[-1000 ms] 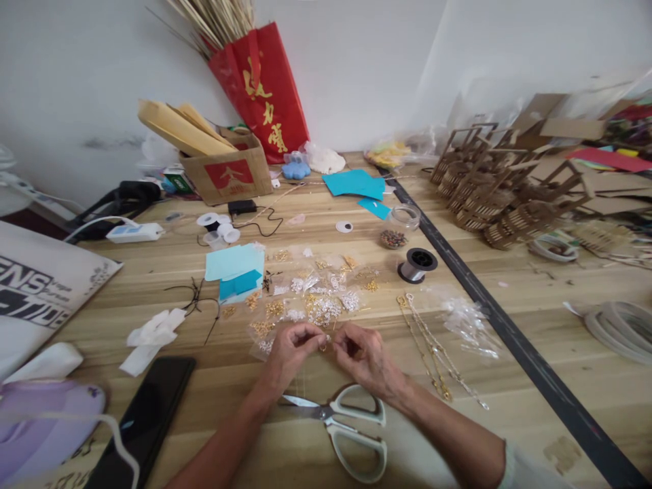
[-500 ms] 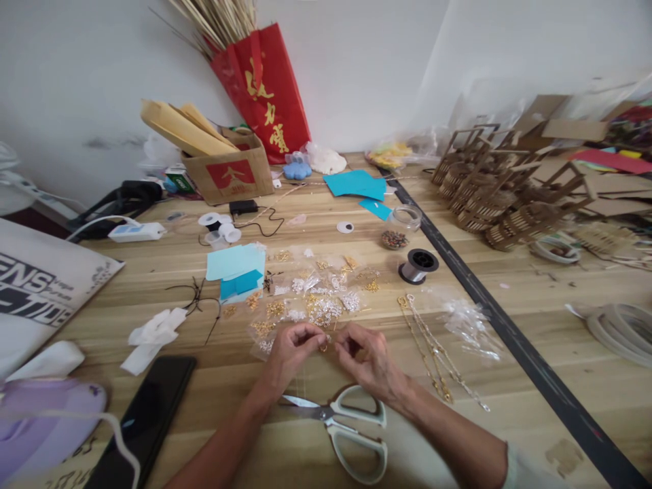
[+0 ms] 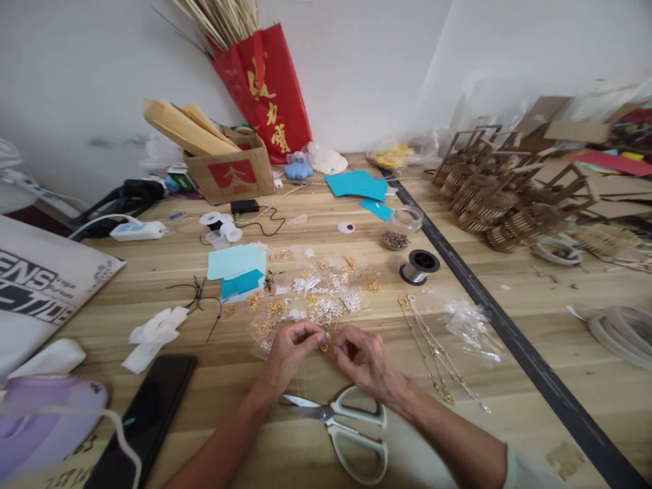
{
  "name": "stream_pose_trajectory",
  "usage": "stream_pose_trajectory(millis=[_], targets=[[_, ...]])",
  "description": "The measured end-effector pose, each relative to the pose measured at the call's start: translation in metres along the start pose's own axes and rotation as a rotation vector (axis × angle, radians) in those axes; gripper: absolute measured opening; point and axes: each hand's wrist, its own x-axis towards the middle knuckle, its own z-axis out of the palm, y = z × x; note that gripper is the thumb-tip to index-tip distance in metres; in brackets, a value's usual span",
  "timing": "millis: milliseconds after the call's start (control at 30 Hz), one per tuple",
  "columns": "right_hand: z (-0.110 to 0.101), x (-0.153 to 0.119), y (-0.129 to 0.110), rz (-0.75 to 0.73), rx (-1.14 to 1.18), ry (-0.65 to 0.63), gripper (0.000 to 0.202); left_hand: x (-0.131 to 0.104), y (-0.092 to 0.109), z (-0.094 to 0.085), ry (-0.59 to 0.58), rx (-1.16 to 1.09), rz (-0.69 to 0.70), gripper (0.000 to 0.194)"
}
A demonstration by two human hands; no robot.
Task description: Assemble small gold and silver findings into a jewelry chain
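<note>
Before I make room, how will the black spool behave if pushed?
The black spool appears to stand on end, so a gentle push would probably slide it. Tipped over, its round flanges would likely let it roll. Its shiny winding may feel slippery.

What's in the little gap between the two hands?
In the head view, a small gold-coloured ring shows between the left hand and right hand, nearer the left. Anything finer is too small to tell.
</note>
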Motion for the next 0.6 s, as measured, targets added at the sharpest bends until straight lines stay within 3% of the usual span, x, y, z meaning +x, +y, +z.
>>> stream_pose_trajectory(millis=[600], targets=[[0.0022, 0.0002, 0.0007, 0.005, 0.000, -0.001, 0.019, -0.0013, -0.0010, 0.0015, -0.047, -0.057, -0.024, 0.020]])
